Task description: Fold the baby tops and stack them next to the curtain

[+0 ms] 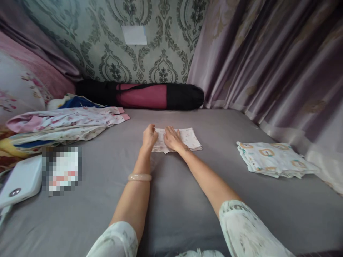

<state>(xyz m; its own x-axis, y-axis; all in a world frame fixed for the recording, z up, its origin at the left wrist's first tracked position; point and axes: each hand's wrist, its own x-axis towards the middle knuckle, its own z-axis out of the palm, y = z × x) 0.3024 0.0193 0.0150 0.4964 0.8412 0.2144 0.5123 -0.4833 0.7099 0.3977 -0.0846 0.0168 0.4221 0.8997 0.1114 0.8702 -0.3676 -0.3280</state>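
Observation:
A folded piece of white cloth with a small pale print [190, 137], perhaps a garment, lies flat on the grey sheet in front of me. At its left edge my left hand [150, 137] is closed, with the fingers curled on the cloth's side. My right hand [173, 138] rests flat on top of the cloth, its fingers spread. Several layers show along the near edge of the fold. What exactly the left fingertips grip is partly hidden.
A folded patterned cloth stack [276, 159] lies to the right. Loose clothes [72, 123] are heaped at the left, with a white power bank [23, 180] and a blurred item [64, 169] nearer me. A black and red rolled bag [142, 95] lies along the wall.

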